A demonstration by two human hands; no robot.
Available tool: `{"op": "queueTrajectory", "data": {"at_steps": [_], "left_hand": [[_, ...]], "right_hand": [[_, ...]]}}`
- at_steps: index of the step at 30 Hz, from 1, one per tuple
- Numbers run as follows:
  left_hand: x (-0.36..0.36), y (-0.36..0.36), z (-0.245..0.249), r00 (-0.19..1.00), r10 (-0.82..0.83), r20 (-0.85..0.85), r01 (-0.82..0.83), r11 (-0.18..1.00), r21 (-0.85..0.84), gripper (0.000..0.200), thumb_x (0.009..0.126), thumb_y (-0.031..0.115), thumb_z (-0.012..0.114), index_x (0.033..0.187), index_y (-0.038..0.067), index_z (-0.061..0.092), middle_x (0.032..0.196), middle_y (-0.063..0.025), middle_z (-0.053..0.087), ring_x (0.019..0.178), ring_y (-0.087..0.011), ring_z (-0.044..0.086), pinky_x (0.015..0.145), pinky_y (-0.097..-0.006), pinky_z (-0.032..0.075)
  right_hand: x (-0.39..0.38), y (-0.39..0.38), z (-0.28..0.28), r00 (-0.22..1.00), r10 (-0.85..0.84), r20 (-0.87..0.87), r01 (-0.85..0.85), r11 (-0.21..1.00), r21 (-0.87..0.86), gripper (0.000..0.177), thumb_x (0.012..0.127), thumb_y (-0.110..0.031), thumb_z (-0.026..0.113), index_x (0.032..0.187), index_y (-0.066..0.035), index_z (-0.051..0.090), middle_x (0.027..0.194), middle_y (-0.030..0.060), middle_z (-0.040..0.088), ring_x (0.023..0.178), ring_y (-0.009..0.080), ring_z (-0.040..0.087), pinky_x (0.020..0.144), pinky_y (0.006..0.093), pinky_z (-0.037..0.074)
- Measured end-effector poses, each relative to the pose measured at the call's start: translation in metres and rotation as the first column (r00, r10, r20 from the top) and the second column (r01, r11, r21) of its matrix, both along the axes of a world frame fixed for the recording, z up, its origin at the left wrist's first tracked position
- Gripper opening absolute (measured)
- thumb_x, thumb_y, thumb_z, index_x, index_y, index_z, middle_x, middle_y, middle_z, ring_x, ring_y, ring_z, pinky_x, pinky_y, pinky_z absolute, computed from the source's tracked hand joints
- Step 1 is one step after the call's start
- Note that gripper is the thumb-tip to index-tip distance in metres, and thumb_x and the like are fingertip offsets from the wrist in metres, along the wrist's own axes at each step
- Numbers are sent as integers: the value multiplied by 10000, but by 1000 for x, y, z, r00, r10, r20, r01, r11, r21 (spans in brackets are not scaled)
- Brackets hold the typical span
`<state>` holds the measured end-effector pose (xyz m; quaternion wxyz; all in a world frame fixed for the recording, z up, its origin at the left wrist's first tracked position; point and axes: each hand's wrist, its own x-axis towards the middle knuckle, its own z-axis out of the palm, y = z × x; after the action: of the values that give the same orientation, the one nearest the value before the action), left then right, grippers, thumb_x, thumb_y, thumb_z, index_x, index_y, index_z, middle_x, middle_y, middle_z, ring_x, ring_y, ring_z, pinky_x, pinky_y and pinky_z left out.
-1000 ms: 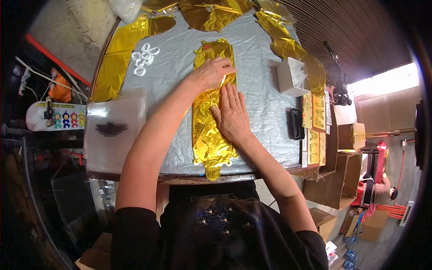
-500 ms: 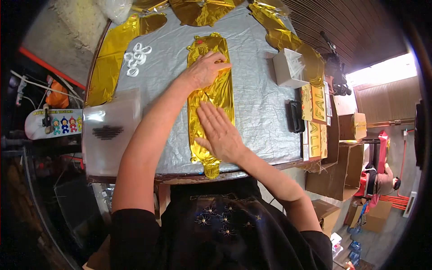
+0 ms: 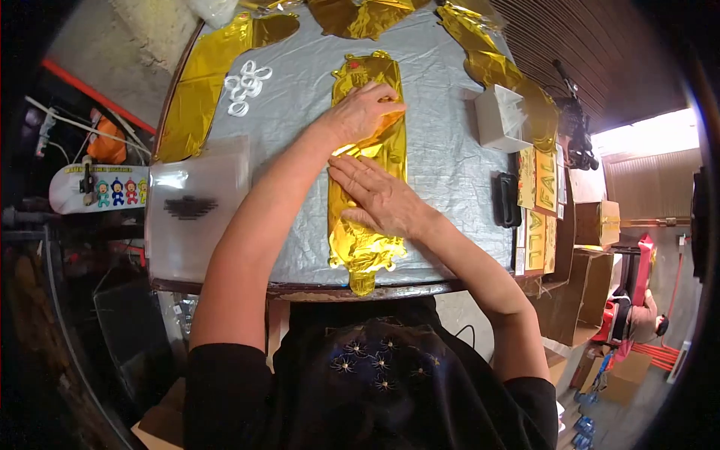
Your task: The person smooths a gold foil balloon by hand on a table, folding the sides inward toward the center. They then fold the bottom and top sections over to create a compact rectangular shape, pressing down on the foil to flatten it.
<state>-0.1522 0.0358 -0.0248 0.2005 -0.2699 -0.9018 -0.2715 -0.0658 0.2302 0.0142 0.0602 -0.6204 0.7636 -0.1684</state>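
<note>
A deflated gold foil balloon [image 3: 375, 244] lies folded into a long strip, running away from me, with its narrow neck at the table's near edge. My left hand [image 3: 367, 112] rests on the far half, fingers bent and thumb apart at the strip's right side. It presses on the foil without visibly gripping it. Closer to me, my right hand [image 3: 382, 199] lies flat across the middle of the strip, its outstretched fingers pointing up and left. Both palms hide parts of the foil.
White ribbon rings [image 3: 246, 88] lie on the grey-covered table [image 3: 442, 180]. Other gold foil balloons [image 3: 187, 97] line its edges. A white box [image 3: 499, 120], a black holder [image 3: 506, 199] and printed packets [image 3: 537, 180] sit right; a clear plastic sleeve [image 3: 199, 247] lies left. Another person [image 3: 643, 319] is far right.
My right hand has slid up the foil strip towards my left hand. My left hand stays at about the same place on the balloon. The whole view has shifted slightly.
</note>
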Motion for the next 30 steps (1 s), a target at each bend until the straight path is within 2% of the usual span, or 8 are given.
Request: {"op": "queueTrajectory", "data": {"at_steps": [6, 9, 12, 13, 16, 19, 23, 30], "left_hand": [[-2, -2, 1, 999, -27, 46, 27, 1000, 11, 395, 896, 105, 677, 1275, 202, 733, 1289, -27, 618, 1250, -266, 562, 1046, -424, 485], [4, -1, 9, 998, -12, 66, 12, 1000, 11, 410, 886, 99, 692, 1281, 202, 728, 1278, -24, 621, 1250, -267, 560, 1040, -422, 489], [0, -2, 3, 999, -27, 42, 26, 1000, 16, 399, 880, 105, 706, 1267, 200, 733, 1257, -21, 625, 1229, -274, 570, 1031, -431, 496], [0, -2, 1, 999, -30, 43, 30, 999, 17, 399, 880, 105, 706, 1267, 200, 733, 1257, -21, 625, 1229, -274, 570, 1031, -431, 496], [0, -1, 4, 999, -38, 36, 36, 997, 63, 373, 871, 105, 707, 1235, 181, 739, 1236, -24, 633, 1179, -292, 593, 1039, -424, 498], [0, -1, 4, 999, -32, -17, 32, 999, 22, 434, 860, 13, 673, 1258, 171, 742, 1227, -56, 639, 1156, -297, 595, 1014, -391, 514], [6, 0, 11, 1000, 5, -4, -6, 998, -69, 407, 891, 59, 659, 1274, 172, 737, 1235, -54, 626, 1168, -272, 585, 1036, -375, 495], [-12, -9, 5, 995, -91, 34, 89, 993, 72, 359, 917, 91, 658, 1262, 141, 746, 1224, -75, 628, 1129, -290, 605, 1032, -390, 496]], "right_hand": [[70, 19, 1, 958, 164, 236, -165, 986, -17, 818, 1040, -444, 552, 1644, 8, 235, 1708, 202, 259, 1590, 336, 248, 1311, 476, 195], [75, 29, 32, 825, 293, 484, -294, 953, -76, 680, 1048, -383, 591, 1573, 12, 416, 1654, 205, 386, 1547, 328, 354, 1271, 473, 310], [34, 37, 39, 780, -194, 595, 315, 944, -104, 324, 1066, -111, 588, 1373, -31, 654, 1119, 123, 725, 1015, 194, 692, 890, 323, 568], [21, 20, 51, 437, -446, 781, 724, 690, -10, 244, 1042, -31, 568, 1254, -33, 690, 976, 64, 694, 854, 131, 644, 797, 269, 539], [-49, 1, 11, 738, -423, 525, 669, 558, -490, 135, 1010, -38, 604, 1127, -11, 667, 980, 140, 693, 866, 244, 688, 803, 344, 544], [-51, -10, -18, 807, -539, 241, 585, 672, -454, 85, 951, -42, 647, 1027, -9, 627, 980, 211, 591, 936, 435, 587, 832, 497, 490], [-32, -14, -22, 855, -511, -92, 449, 817, -363, 249, 889, -75, 699, 1113, -36, 599, 1005, 168, 558, 947, 369, 555, 828, 467, 463], [-26, -15, -13, 894, -427, -136, 372, 877, -304, 326, 911, -111, 704, 1212, -36, 603, 1053, 136, 567, 957, 325, 567, 836, 444, 469]]}}
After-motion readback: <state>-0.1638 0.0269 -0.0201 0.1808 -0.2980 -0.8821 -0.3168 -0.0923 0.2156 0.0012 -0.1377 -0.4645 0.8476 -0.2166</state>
